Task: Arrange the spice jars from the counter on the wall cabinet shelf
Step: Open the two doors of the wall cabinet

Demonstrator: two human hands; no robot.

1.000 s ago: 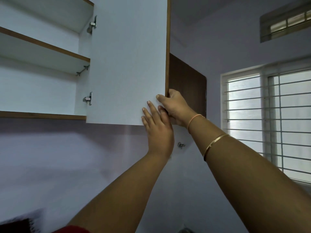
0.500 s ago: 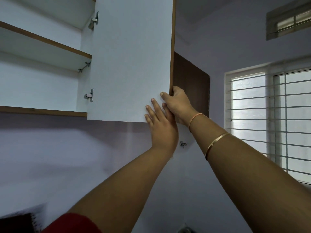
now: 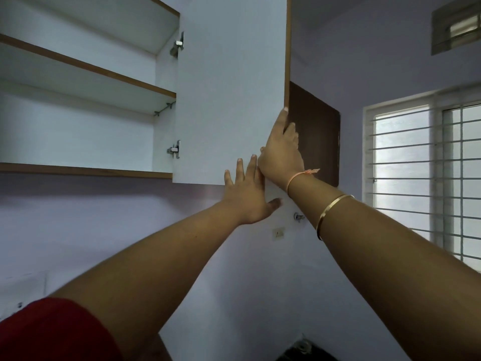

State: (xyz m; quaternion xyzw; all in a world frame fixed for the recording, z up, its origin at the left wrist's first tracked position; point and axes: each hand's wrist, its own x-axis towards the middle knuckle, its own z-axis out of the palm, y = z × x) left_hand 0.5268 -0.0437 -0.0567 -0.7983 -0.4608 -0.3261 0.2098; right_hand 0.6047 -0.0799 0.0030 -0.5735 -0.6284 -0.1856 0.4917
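The wall cabinet (image 3: 78, 131) is open, with a white inside and brown-edged shelves (image 3: 86, 66) that hold nothing I can see. Its door (image 3: 231, 87) stands swung out toward me. My right hand (image 3: 282, 152) grips the door's free edge near the bottom corner, thumb on the white inner face and fingers round the outer side. My left hand (image 3: 247, 196) lies flat with spread fingers against the door's lower corner, partly under my right hand. No spice jars or counter are in view.
A second brown cabinet door (image 3: 317, 131) shows behind the open one. A barred window (image 3: 421, 173) fills the right wall, with a small vent (image 3: 455, 24) above it. A wall hook (image 3: 298, 217) and a switch plate (image 3: 279, 233) sit below the cabinet.
My right hand has slid up the door's free edge and my left hand has dropped toward the bottom corner. The view has shifted so more of the cabinet interior shows.
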